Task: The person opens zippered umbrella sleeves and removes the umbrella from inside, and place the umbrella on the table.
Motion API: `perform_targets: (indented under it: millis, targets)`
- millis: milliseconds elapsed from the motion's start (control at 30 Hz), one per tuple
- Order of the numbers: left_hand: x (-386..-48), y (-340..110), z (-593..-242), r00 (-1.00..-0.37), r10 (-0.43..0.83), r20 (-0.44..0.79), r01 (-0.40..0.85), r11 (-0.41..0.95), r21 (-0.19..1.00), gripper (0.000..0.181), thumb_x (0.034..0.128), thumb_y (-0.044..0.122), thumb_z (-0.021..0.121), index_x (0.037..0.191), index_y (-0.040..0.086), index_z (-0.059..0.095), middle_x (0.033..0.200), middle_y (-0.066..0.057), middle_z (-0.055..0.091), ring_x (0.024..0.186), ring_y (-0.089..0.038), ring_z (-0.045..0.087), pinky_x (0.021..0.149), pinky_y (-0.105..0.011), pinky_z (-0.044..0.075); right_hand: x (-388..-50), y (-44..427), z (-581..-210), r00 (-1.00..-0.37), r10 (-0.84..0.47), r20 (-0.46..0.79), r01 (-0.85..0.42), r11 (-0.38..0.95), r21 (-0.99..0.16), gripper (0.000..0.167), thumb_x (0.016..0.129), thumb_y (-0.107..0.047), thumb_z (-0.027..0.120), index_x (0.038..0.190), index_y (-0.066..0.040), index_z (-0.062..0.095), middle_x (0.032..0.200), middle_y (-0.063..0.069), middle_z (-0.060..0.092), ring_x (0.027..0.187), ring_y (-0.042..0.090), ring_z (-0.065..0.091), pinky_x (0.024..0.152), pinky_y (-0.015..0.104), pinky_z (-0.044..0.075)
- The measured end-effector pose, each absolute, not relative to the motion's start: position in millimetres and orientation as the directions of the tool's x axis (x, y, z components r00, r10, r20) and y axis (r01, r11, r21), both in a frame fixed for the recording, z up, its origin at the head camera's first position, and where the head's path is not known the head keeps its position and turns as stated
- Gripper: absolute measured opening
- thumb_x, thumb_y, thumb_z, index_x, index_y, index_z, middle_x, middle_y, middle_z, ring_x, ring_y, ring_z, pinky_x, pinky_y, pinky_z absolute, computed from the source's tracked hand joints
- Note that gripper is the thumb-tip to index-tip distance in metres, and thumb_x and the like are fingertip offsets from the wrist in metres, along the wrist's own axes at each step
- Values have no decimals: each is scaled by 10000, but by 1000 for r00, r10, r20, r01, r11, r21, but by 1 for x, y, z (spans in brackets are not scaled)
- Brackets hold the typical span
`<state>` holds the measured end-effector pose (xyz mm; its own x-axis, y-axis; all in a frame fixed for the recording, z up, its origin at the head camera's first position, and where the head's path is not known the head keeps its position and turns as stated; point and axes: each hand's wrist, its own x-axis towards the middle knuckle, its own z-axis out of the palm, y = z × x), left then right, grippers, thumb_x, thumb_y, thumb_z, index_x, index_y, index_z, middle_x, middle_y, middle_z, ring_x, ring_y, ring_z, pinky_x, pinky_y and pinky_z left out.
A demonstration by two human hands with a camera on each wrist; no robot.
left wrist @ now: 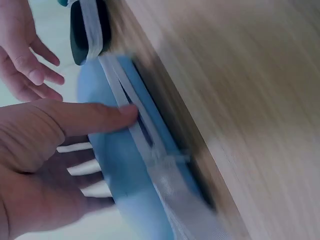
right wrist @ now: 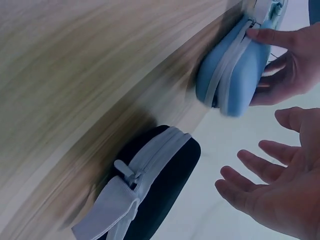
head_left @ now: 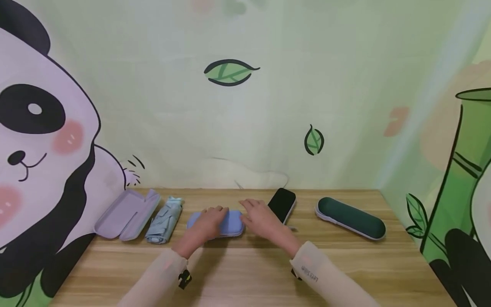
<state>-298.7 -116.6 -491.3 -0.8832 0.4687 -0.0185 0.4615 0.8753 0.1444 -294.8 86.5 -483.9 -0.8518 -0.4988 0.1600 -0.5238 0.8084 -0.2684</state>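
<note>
My left hand [head_left: 205,224] holds the blue case [head_left: 233,222], thumb laid on the zipper [left wrist: 116,87], other fingers round the far side. Case is near the middle of the table [head_left: 245,273], between the folded umbrella [head_left: 165,221] and the black case [head_left: 281,204]. Zipper seam is parted along part of its length, dark gap showing in both wrist views. Grey strap [left wrist: 185,200] hangs off it.

My right hand [head_left: 266,219] holds nothing: fingers spread and a bit bent, just beside the blue case's right end, apart from it in the right wrist view. Black case is near that hand, with a grey zipper band, a pull tab [right wrist: 126,171] and its own strap [right wrist: 107,207].

Rest of the table: lilac case [head_left: 116,218] lies opened out at far left, next to the light blue umbrella. Dark green case [head_left: 350,217] lies slantwise on the right, grey edge. Pale sleeves [head_left: 157,277] on both my arms, small lettering on the right one. Behind, pale green wall with a printed panda [head_left: 42,145] and leaves [head_left: 230,73].
</note>
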Motion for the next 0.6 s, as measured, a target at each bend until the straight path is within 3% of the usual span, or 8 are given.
perform_targets:
  millis: [133,267,333,400,467,600]
  targets:
    - [-300,-120,-493,-754,657,1,656,754,18,545,828,-134,743,1330,18,595,1350,-163,607,1295,-365,544,1078,-557,426,-295,89,-484,-862,-482,155,-506,818,-274,500,1051,-299,571,1486,-64,495,1477,162,523,1375,352,477,1114,507,407]
    - [-300,-129,-498,-608,792,57,787,610,-85,520,800,-91,788,1268,83,643,1314,-133,625,1281,-352,557,1052,-520,460,-295,89,-485,-871,-469,145,-491,821,-293,493,1049,-303,574,1486,-87,503,1478,151,525,1364,362,485,1080,524,436]
    - [-299,-132,-500,-579,811,81,809,584,-68,517,788,-74,804,1255,92,659,1324,-153,617,1284,-375,551,1048,-523,464,-295,89,-486,-872,-468,140,-488,820,-299,491,1052,-310,566,1487,-91,504,1477,150,526,1363,360,486,1083,525,433]
    - [-296,-132,-501,-616,782,97,786,619,4,524,779,-107,797,1249,82,665,1344,-186,597,1287,-408,535,1040,-534,469,-295,88,-487,-873,-469,133,-487,819,-305,489,1055,-317,556,1486,-92,505,1477,154,526,1361,363,487,1080,531,435]
    - [-293,-129,-501,-707,696,124,707,702,90,485,806,-134,756,1239,64,667,1352,-211,583,1268,-444,530,1003,-548,493,-295,89,-488,-873,-468,135,-486,815,-315,480,1052,-303,561,1476,-83,515,1469,162,532,1350,375,497,1068,539,444]
    - [-284,-115,-498,-904,394,165,420,889,183,289,933,36,676,1217,7,636,1329,-268,550,1180,-556,530,889,-631,522,-295,90,-490,-880,-451,147,-474,827,-301,462,1033,-263,595,1446,-65,542,1438,168,559,1301,399,535,1022,539,482]
